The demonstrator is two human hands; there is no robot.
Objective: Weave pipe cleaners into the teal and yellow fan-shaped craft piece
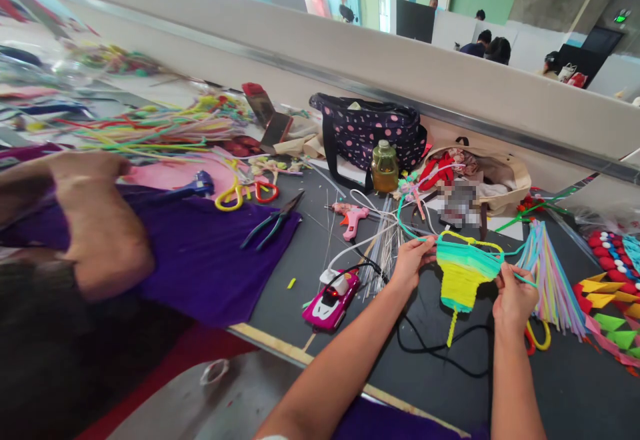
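Observation:
A cup-shaped piece of wound yellow and teal pipe cleaners (460, 280) is stretched between my two hands above the dark table. Its upper band is teal, its body yellow, and a twisted yellow stem points down. My left hand (414, 265) pinches its upper left edge, where a teal pipe cleaner (401, 217) loops upward. On the other side, my right hand (514, 297) closes on a teal pipe cleaner strand at the upper right edge. A yellow pipe cleaner frame arches over the top. Fingertips partly cover both gripped spots.
A pink glue gun (351, 217), a magenta car-shaped power strip (333, 300) and black cables lie left of my hands. Pastel pipe cleaners (555, 280) and scissors (540, 337) are at right. A bottle (385, 168) stands behind. Another person's arm (100, 220) is at left, near pliers (275, 220).

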